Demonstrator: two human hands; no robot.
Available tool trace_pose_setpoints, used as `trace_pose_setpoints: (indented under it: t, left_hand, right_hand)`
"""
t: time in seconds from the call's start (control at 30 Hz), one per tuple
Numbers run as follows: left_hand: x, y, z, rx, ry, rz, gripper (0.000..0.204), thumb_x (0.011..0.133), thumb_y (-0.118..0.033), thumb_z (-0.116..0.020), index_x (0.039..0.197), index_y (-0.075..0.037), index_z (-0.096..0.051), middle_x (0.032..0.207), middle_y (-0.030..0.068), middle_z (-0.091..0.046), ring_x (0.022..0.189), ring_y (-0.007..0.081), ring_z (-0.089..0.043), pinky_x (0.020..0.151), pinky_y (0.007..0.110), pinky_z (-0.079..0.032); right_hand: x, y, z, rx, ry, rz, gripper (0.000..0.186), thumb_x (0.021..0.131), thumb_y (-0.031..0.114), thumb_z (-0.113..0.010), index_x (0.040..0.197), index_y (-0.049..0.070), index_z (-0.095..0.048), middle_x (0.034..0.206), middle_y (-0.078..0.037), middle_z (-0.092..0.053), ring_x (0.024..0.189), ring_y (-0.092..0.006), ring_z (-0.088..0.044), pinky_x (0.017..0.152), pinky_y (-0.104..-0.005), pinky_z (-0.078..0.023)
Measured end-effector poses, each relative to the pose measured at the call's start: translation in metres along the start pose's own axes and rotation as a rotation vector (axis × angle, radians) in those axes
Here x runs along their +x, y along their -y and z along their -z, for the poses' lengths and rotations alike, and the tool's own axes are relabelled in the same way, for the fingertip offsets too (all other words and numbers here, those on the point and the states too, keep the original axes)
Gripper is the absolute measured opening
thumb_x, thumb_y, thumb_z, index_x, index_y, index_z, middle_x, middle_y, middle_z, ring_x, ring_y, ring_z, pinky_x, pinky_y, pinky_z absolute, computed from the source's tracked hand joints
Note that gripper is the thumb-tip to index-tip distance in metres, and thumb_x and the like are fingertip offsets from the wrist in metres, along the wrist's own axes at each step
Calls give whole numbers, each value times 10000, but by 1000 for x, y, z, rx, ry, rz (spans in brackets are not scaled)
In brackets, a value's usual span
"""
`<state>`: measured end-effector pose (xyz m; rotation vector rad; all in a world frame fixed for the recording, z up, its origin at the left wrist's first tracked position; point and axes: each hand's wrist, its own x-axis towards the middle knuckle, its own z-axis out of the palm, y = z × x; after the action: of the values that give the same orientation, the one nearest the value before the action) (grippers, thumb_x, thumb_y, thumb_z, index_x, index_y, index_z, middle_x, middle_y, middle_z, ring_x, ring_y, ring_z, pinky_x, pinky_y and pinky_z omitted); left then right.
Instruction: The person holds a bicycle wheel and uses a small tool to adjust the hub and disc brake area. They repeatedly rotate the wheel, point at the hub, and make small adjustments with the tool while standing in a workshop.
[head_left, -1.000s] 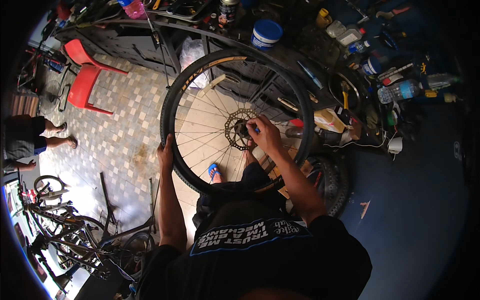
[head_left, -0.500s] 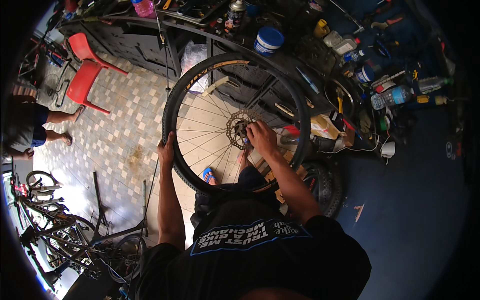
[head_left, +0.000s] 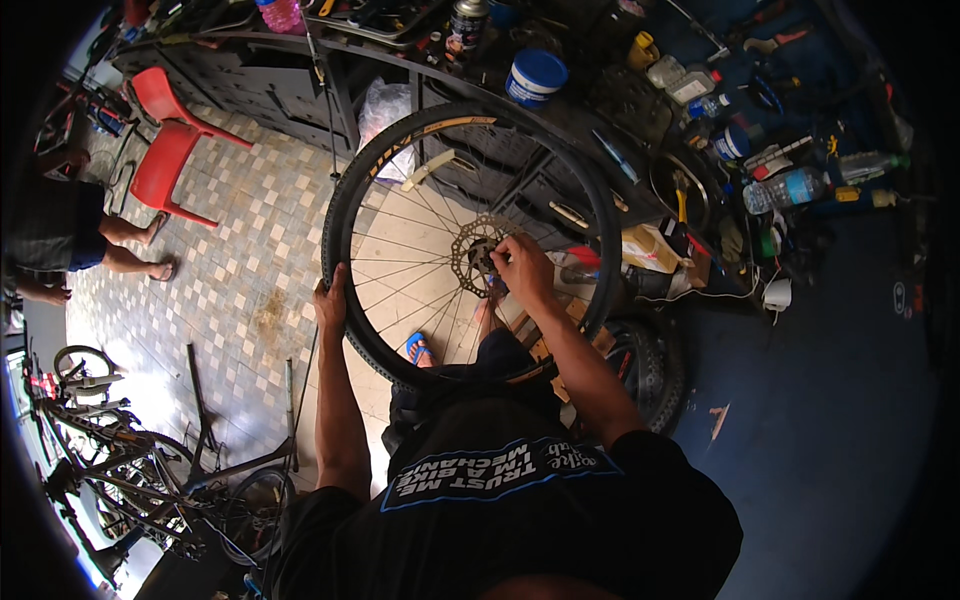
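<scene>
A bicycle wheel (head_left: 612,240) with a black tyre stands before me, its spoked side facing up toward my view. My left hand (head_left: 332,300) is wrapped round the tyre at its left side. At the wheel's centre is a silver disc brake rotor (head_left: 462,283) around the dark hub (head_left: 481,255). My right hand (head_left: 524,270) is at the hub's right side, thumb and fingers pinched together. Whatever lies between those fingertips is too small and hidden to make out.
A cluttered workbench with a blue tub (head_left: 536,78) and a spray can (head_left: 466,24) lies beyond the wheel. A red chair (head_left: 178,150) and a walking person (head_left: 70,235) are at left. Several bicycles (head_left: 130,460) stand lower left; another tyre (head_left: 655,375) is at right.
The person at far left has stepped to the right. My right hand has shifted very slightly at the hub, staying pinched. My left hand keeps its place on the tyre.
</scene>
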<state>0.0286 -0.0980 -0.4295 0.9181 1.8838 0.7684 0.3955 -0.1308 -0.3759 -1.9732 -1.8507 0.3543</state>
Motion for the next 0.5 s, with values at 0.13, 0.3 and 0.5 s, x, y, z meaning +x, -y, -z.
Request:
trace_pose_setpoints:
  t: [0.13, 0.3, 0.5]
  left_hand:
    - [0, -4, 0, 5, 10, 11, 857, 866, -675, -653, 1149, 134, -647, 936, 247, -688, 870, 312, -645, 800, 415, -496]
    - [7, 2, 1, 26, 14, -3, 846, 868, -679, -650, 1114, 130, -653, 899, 229, -681, 838, 299, -627, 784, 411, -493]
    - [8, 4, 1, 9, 2, 9, 814, 872, -675, -652, 1061, 116, -660, 878, 212, -676, 826, 279, -614, 781, 413, -490]
  right_hand:
    - [11, -2, 4, 76, 83, -152, 242, 856, 249, -792, 951, 111, -618, 957, -70, -645, 861, -299, -672, 702, -439, -544]
    - [15, 1, 6, 50, 126, -197, 264, 848, 270, -801, 972, 111, -630, 971, -74, -658, 867, -304, -679, 720, -439, -541]
    - [22, -1, 28, 265, 73, -354, 267, 882, 328, -776, 960, 88, -691, 914, -89, -718, 850, -275, -698, 724, -405, -527]
